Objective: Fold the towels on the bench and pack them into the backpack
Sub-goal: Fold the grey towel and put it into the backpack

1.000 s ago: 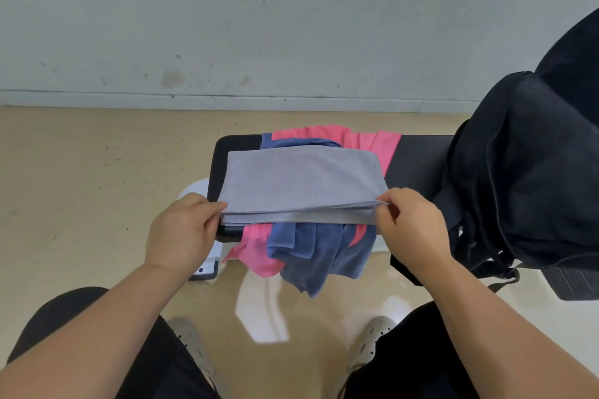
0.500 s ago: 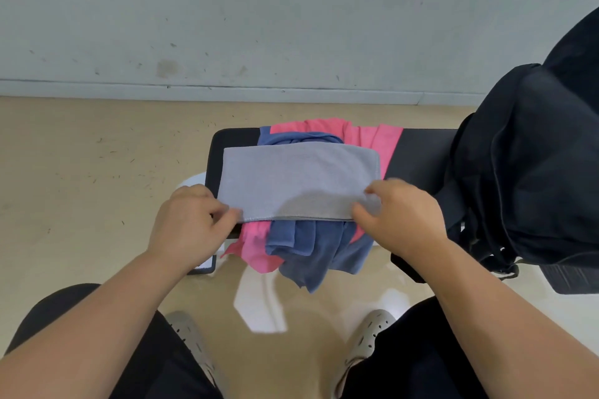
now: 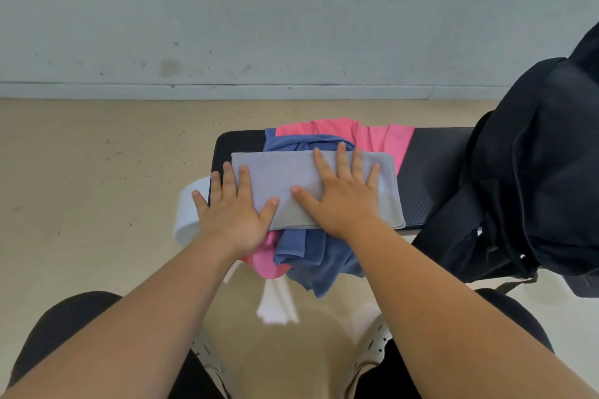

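Left hand: (image 3: 231, 214) flat, palm down, fingers spread and straight; it grips nothing. Thumb and two fingers rest on the left end of the grey towel (image 3: 285, 181); the outer fingers lie past the towel's edge.
Right hand: (image 3: 343, 194) flat, palm down, fingers spread; it grips nothing. It presses on the middle and right part of the grey towel.
Grey towel, look: pale grey, folded into a flat oblong with layered edges along the near side.
Grey towel, axis: long axis runs left to right, across the bench (image 3: 428, 178).
Grey towel, place: lies on top of the blue towel (image 3: 311, 253).
Blue towel: crumpled, hangs over the near edge of the bench.
Pink towel: (image 3: 372, 136) crumpled under the blue towel, showing behind and below the grey towel.
Backpack: (image 3: 544, 172) black, right of the grey towel, on the bench.
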Action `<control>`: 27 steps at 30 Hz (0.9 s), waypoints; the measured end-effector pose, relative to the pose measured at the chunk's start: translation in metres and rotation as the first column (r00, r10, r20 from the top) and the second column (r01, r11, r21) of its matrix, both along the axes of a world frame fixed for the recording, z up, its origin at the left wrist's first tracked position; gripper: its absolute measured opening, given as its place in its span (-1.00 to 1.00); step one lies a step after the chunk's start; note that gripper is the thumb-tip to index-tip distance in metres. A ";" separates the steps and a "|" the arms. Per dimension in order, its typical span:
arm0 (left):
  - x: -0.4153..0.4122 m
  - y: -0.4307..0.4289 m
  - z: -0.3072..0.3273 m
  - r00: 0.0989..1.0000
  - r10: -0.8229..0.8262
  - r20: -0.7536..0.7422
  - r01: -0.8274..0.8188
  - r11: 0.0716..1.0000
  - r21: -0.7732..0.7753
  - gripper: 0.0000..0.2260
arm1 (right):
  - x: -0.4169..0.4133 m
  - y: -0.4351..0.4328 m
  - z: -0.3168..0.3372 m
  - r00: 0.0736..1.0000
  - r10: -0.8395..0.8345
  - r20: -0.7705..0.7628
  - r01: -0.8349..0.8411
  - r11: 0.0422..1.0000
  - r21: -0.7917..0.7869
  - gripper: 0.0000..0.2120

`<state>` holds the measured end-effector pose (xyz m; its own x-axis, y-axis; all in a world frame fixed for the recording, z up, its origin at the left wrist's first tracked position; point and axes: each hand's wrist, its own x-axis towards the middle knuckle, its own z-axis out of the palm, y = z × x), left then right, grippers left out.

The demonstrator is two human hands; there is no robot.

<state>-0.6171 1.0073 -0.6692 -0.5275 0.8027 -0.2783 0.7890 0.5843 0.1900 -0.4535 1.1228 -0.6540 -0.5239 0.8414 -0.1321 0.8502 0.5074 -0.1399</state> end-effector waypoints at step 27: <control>-0.037 0.021 0.059 0.289 0.337 0.896 -0.746 0.666 -0.010 -0.85 | 0.001 -0.005 -0.004 1.000 -0.001 0.012 0.000 0.997 0.072 -0.16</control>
